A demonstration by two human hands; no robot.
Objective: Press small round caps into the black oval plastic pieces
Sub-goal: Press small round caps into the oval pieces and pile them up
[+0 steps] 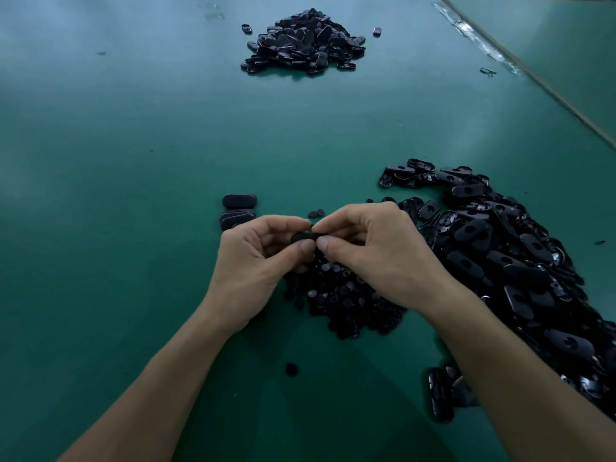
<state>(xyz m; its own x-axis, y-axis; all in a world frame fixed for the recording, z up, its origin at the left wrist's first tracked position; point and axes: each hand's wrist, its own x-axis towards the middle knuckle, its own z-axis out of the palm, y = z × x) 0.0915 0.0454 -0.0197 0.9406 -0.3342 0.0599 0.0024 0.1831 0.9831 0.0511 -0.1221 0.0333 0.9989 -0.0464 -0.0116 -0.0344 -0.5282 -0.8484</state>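
Above the heap of small round caps (pixel 346 295), both hands meet over the green table (pixel 133 161), sharing one black oval piece (pixel 301 235) between them. Thumb and curled fingers of the left hand (pixel 263 258) pinch its near end, steadying it, while the right hand (pixel 376 251) pinches the other end, its thumb tip bearing down on top, probably seating a cap (the cap itself is hidden under the thumbs, so I cannot tell whether it is in). Working directly over the caps keeps the next one within reach. Unfilled ovals, holes showing, lie in the large pile (pixel 500 255) just to the right. A short stack (pixel 237 211) sits beside the left hand, likely finished pieces, and the far heap (pixel 305 41) lies well apart.
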